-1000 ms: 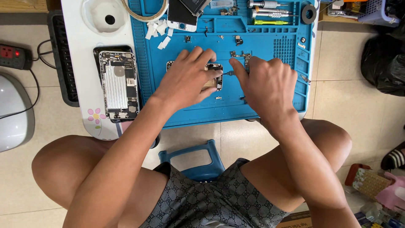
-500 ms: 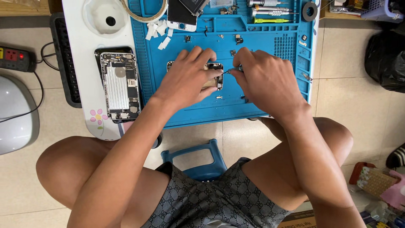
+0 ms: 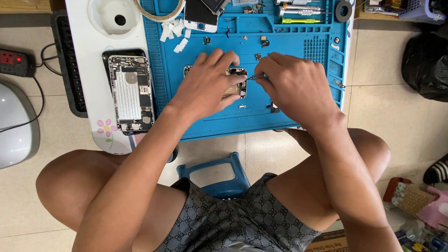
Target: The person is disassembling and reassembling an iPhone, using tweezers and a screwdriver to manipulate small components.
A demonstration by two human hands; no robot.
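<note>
A blue repair mat lies on a low white table. My left hand presses down on a small phone body in the middle of the mat, covering most of it. My right hand pinches a thin screwdriver whose tip points left at the phone's right edge. An opened phone shell with bare circuitry rests on the white table left of the mat.
Screwdrivers, a tape roll, white tape scraps and a phone screen lie along the mat's far edge. A power strip and a white appliance sit on the floor left. A blue stool is beneath me.
My right hand has moved slightly left and up, bringing the screwdriver tip to the phone's edge. My left hand stays on the phone.
</note>
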